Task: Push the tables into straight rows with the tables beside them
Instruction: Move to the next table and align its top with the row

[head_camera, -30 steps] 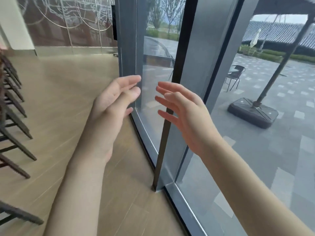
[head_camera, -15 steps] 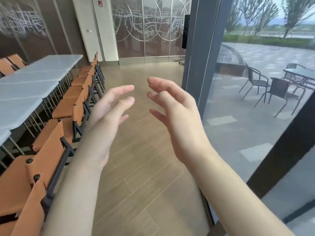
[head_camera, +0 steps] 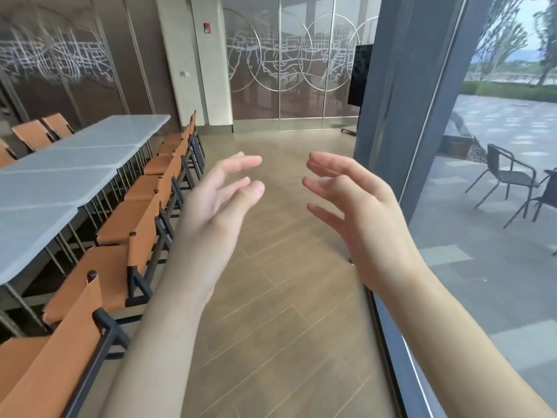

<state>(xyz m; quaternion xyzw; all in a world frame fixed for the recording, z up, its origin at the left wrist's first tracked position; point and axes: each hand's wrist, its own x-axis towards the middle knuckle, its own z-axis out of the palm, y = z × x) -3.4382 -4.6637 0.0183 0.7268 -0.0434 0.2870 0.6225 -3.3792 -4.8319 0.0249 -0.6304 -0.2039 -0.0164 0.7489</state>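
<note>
Pale grey tables (head_camera: 69, 173) — orange chairs (head_camera: 120, 218) — brown wood-plank floor (head_camera: 280, 327).

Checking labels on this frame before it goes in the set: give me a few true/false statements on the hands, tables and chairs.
1. Both hands are empty. True: the left hand and right hand hold nothing, fingers spread.
2. The left hand rests on a table. False: it is in the air over the floor, apart from the tables.
3. The tables stand to the person's left. True.
4. The chairs by the tables are blue. False: they are orange with dark frames.
5. A dark chair stands outside the window. True.
</note>
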